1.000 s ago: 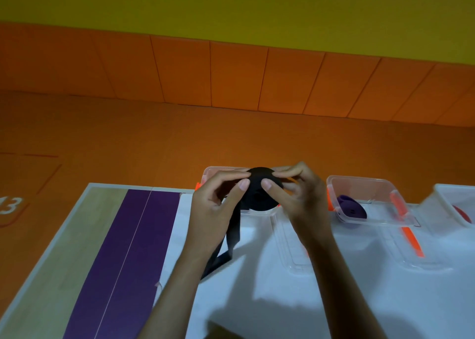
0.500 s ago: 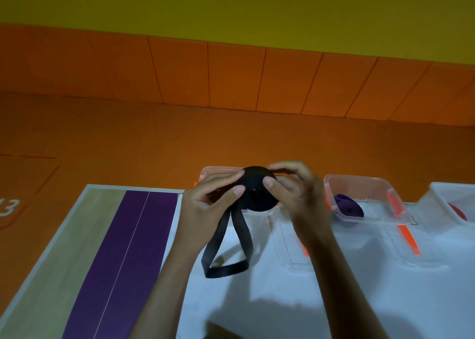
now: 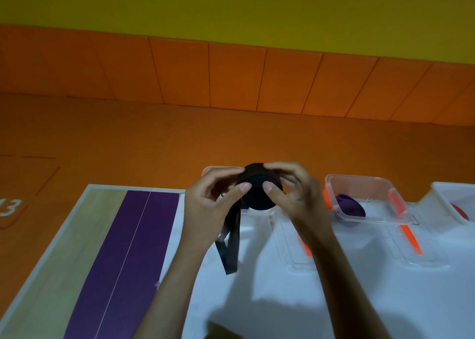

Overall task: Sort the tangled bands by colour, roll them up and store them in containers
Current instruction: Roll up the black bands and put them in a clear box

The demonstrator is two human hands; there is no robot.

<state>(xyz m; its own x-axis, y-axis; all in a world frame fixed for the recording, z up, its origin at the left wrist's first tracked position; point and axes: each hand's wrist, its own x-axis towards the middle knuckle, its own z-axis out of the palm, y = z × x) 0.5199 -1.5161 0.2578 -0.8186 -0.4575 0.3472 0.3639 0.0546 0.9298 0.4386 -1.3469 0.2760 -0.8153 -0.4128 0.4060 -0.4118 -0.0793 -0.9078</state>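
While both hands are raised just above the white tabletop (image 3: pixel 282 302), they hold a rolled black band (image 3: pixel 259 197) between them. The left hand (image 3: pixel 208 205) grips the roll from its left side, fingers curled over the top edge and thumb pressed on the near face. The right hand (image 3: pixel 295 197) does the same from the right, its thumb tip resting on the near face close to the left thumb. A loose tail of the black band (image 3: pixel 230 243) hangs down from the roll beside the left wrist, folded back on itself, with its lower end close to the tabletop; whether it touches cannot be told. Directly behind the hands stands a clear container (image 3: pixel 216 169), mostly hidden by them. To the right, a second clear container (image 3: pixel 359 178) holds a rolled purple band (image 3: pixel 350 206) in its left end. Further right, at the picture's edge, a third container (image 3: pixel 447 187) has something red (image 3: pixel 460 211) in it. Two clear lids (image 3: pixel 288 241) with orange latches (image 3: pixel 411 238) lie flat on the tabletop, nearer the person than the containers. On the left part of the tabletop run a wide purple strip (image 3: pixel 133 248) and a pale wooden strip (image 3: pixel 77 236).
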